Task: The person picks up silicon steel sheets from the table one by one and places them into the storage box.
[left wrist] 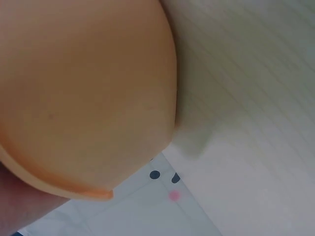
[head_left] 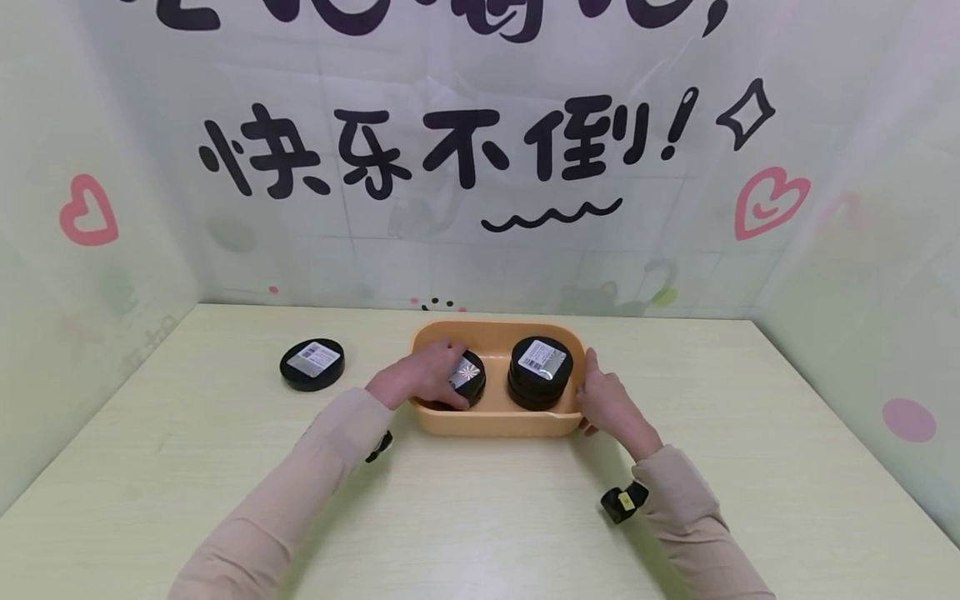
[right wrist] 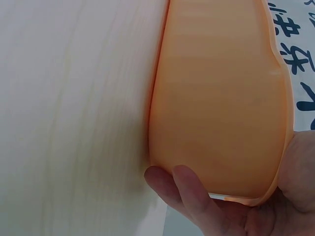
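Observation:
An orange plastic basket [head_left: 495,425] with rounded corners sits on the table. My left hand [head_left: 431,372] reaches over its left rim and grips a round black flat jar [head_left: 472,387] with a silver label, fingers behind and thumb in front. To the right inside the basket stands a stack of similar black jars [head_left: 540,375], a label on its top one. At the basket's right end, my right hand [head_left: 607,402] holds the wall; the right wrist view shows its fingers [right wrist: 189,189] curled against the outer side. In the left wrist view the basket wall [left wrist: 98,98] hides the jar.
Another flat black jar [head_left: 313,364] with a label lies on the pale wooden table [head_left: 480,517], left of the basket. A printed cloth backdrop [head_left: 465,258] rises along the table's back edge and both sides. Each wrist wears a small black camera [head_left: 624,502].

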Action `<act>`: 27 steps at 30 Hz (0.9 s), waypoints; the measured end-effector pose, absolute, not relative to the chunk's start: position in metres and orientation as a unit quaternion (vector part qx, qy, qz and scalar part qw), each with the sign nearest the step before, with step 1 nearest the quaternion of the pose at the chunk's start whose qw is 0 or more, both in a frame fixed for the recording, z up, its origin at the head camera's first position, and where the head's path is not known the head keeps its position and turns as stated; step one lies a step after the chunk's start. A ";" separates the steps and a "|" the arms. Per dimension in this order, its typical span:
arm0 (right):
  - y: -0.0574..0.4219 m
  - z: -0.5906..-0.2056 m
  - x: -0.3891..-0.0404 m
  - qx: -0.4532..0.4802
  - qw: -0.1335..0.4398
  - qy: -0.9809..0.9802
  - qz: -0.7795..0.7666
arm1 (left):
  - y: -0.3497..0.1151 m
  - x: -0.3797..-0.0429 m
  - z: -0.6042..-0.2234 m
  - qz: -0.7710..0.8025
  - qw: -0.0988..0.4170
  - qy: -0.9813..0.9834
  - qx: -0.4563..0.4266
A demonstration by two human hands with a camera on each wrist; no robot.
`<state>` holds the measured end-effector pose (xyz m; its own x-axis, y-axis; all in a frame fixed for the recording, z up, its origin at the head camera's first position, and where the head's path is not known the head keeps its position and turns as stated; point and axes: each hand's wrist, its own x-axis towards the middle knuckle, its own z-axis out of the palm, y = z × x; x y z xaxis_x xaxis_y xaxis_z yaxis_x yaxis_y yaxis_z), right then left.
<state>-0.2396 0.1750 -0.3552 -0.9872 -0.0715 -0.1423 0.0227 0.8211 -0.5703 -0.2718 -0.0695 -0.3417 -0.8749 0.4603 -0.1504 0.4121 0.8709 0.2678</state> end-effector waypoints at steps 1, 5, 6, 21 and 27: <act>0.175 -0.355 -0.240 -0.013 0.078 0.951 -0.299 | -0.069 -0.272 -0.342 0.116 0.106 0.961 0.228; 0.175 -0.356 -0.240 -0.014 0.078 0.951 -0.299 | -0.069 -0.274 -0.342 0.120 0.107 0.959 0.232; 0.175 -0.356 -0.240 -0.013 0.078 0.951 -0.298 | -0.069 -0.275 -0.342 0.120 0.106 0.959 0.233; 0.175 -0.356 -0.241 -0.019 0.074 0.952 -0.295 | -0.067 -0.279 -0.343 0.116 0.110 0.960 0.229; 0.175 -0.356 -0.241 -0.016 0.077 0.952 -0.297 | -0.067 -0.279 -0.343 0.107 0.111 0.962 0.227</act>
